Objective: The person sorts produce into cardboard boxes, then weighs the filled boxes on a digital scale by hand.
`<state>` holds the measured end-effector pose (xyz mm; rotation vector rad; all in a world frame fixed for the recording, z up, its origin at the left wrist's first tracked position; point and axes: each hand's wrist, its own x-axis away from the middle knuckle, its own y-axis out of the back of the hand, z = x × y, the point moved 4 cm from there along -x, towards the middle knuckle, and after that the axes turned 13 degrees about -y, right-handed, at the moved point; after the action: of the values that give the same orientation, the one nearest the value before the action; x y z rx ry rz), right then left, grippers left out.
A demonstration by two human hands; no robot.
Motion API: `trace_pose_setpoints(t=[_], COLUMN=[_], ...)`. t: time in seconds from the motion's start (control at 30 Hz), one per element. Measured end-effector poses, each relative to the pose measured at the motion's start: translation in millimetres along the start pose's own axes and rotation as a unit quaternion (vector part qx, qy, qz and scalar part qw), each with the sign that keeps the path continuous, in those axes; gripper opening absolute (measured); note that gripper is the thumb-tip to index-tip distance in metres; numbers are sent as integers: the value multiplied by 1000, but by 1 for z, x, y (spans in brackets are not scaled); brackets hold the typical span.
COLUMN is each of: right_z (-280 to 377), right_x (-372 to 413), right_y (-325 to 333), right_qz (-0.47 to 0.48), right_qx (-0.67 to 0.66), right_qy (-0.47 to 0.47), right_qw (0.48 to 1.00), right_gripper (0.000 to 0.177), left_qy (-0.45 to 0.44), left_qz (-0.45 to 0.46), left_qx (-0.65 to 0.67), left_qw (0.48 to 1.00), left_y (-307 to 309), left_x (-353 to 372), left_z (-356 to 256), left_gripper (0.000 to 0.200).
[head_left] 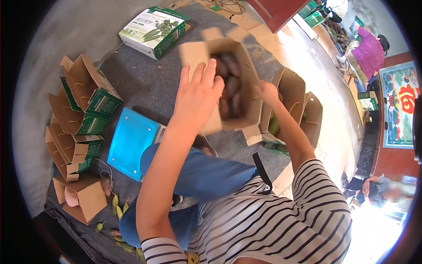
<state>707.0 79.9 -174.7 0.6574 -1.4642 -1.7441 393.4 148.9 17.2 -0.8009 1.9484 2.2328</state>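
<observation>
Left hand point(198, 90): raised, fingers apart, across the left flap point(193, 53) of the carton point(244, 57). Right hand point(268, 93): clamped on its right wall point(251, 105). The carton is between my hands, upper centre of frame, dark produce point(232, 86) inside.

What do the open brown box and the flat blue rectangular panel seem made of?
Open brown box: matte cardboard, shown by its plain tan inside and folding flaps.
Flat blue rectangular panel: smooth, glossy, probably plastic, from its bright sheen, though glass remains possible.
</observation>
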Motion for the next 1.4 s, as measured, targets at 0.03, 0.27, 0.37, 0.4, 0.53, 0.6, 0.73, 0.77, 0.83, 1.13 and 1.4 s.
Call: trace_pose_setpoints(t=[0.03,0.27,0.37,0.4,0.53,0.6,0.73,0.77,0.83,1.13,1.4], right_z=[-36,-118,-127,-123,-115,-84,-18,-1,40,240,348], right_x=[-10,-37,-49,-51,-49,-45,-19,-18,-17,0,-51], right_y=[-16,-1,-10,-7,5,18,44,44,38,-57,-105], right_qz=[15,-13,48,72,17,-40,-166,-172,-172,40,33], right_qx=[42,40,-4,-26,22,84,114,86,14,-49,2], right_qy=[-89,-305,-338,-345,-325,-295,-58,6,126,353,368], right_qw=[995,951,940,935,945,951,978,981,977,933,929], right_gripper=[32,32,34,34,40,45,36,34,29,26,34], left_qy=[8,231,325,357,386,385,385,370,371,387,394], left_qz=[-7,81,100,101,76,121,163,177,212,289,280], left_qx=[23,58,106,119,105,48,37,23,25,75,99], left_qw=[1000,968,934,921,913,914,908,912,904,873,870], left_y=[19,89,99,97,81,82,74,71,69,63,69], left_x=[2,142,191,204,245,252,261,265,274,288,289], left_z=[-6,29,17,17,22,29,30,30,27,11,10], left_gripper=[28,36,35,35,36,37,40,41,42,43,46])
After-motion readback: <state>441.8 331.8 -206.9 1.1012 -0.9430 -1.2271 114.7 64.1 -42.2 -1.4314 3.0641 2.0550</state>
